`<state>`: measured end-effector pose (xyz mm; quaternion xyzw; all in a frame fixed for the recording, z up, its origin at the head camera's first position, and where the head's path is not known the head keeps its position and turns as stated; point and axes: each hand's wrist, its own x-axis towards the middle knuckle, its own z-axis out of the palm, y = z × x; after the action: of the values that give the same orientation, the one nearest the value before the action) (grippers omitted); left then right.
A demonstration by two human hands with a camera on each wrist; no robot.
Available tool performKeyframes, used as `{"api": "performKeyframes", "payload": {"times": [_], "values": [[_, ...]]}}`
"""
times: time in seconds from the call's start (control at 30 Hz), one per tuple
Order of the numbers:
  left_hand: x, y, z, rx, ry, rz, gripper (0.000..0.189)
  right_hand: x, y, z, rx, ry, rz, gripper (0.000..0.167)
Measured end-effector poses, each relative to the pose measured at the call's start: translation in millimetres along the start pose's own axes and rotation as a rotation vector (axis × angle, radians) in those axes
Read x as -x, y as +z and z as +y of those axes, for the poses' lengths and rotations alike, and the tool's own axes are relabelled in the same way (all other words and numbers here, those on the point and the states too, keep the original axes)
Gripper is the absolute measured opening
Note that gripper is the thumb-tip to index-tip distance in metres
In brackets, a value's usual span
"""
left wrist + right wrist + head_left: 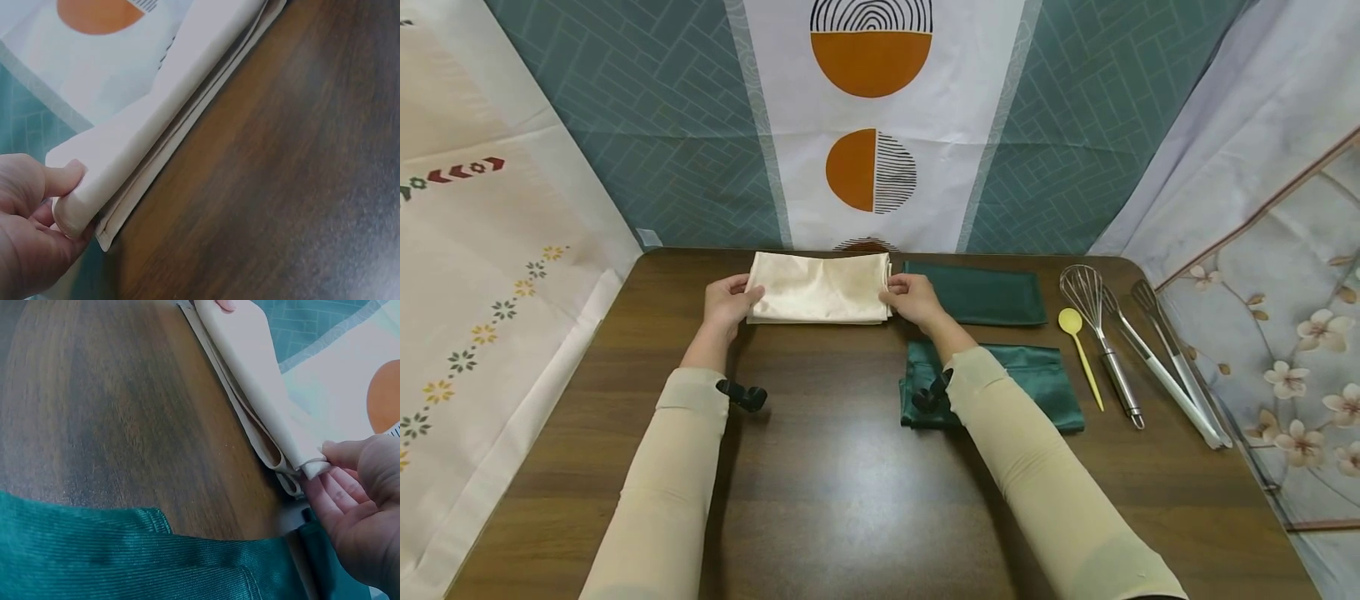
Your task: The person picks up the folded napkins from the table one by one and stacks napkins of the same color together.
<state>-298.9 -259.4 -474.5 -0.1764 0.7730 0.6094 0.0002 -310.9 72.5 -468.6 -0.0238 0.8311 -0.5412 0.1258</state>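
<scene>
A cream folded cloth (820, 288) lies near the table's far edge, its layers stacked in a long rectangle. My left hand (727, 302) pinches its left end, thumb on top and fingers beneath, as the left wrist view shows at the fold (119, 162). At the opposite end my right hand (916, 300) pinches the cloth between thumb and fingers. In the right wrist view the upper layers (262, 394) stand a little apart from the lower ones along the near side.
Right of the cream cloth lies a flat dark green folded cloth (977, 295). A shiny green folded cloth (1037, 387) sits nearer, partly under my right forearm. Farther right are a yellow spoon (1071, 322), a whisk (1105, 342) and two metal-handled utensils (1172, 387).
</scene>
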Motion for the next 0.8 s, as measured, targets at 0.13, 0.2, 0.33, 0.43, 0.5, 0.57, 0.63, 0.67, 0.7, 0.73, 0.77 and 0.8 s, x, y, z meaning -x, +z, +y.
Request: {"api": "performKeyframes", "payload": {"times": [0.13, 0.2, 0.33, 0.43, 0.5, 0.57, 0.63, 0.67, 0.7, 0.73, 0.77, 0.8], "values": [[-1.3, -1.3, 0.2, 0.019, -0.001, 0.029, 0.045, 1.0, 1, 0, -0.013, -0.005, 0.009, 0.041], [-1.4, -1.3, 1.2, 0.046, 0.015, 0.046, 0.044, 0.9, 1, -1, -0.028, -0.012, 0.014, 0.041], [-1.1, -1.2, 2.1, 0.05, 0.024, 0.062, 0.043, 0.6, 2, -1, -0.002, -0.03, 0.011, 0.042], [1.0, -2.9, 1.5, -0.019, 0.015, 0.051, 0.045, 1.2, 0, 0, 0.063, -0.044, 0.016, 0.04], [3.2, -5.1, 1.2, -0.056, 0.015, 0.036, 0.047, 2.6, -2, 1, 0.096, -0.051, 0.029, 0.039], [6.0, -7.4, 1.3, -0.08, 0.032, 0.019, 0.05, 5.8, -6, 1, 0.115, -0.058, 0.044, 0.039], [9.0, -9.5, 1.3, -0.116, 0.064, 0.022, 0.051, 8.7, -9, 1, 0.126, -0.074, 0.063, 0.04], [10.2, -10.0, 1.4, -0.137, 0.082, 0.033, 0.051, 10.3, -11, 2, 0.133, -0.083, 0.074, 0.04], [11.6, -10.1, 1.4, -0.157, 0.101, 0.051, 0.05, 12.3, -13, 3, 0.142, -0.096, 0.085, 0.041], [12.9, -9.9, 1.7, -0.175, 0.119, 0.076, 0.048, 14.1, -15, 4, 0.146, -0.106, 0.094, 0.041], [14.3, -9.4, 1.9, -0.191, 0.14, 0.104, 0.046, 16.0, -17, 5, 0.143, -0.115, 0.104, 0.041], [16.7, -8.1, 3.1, -0.204, 0.162, 0.131, 0.044, 17.9, -20, 7, 0.141, -0.121, 0.114, 0.041]]}}
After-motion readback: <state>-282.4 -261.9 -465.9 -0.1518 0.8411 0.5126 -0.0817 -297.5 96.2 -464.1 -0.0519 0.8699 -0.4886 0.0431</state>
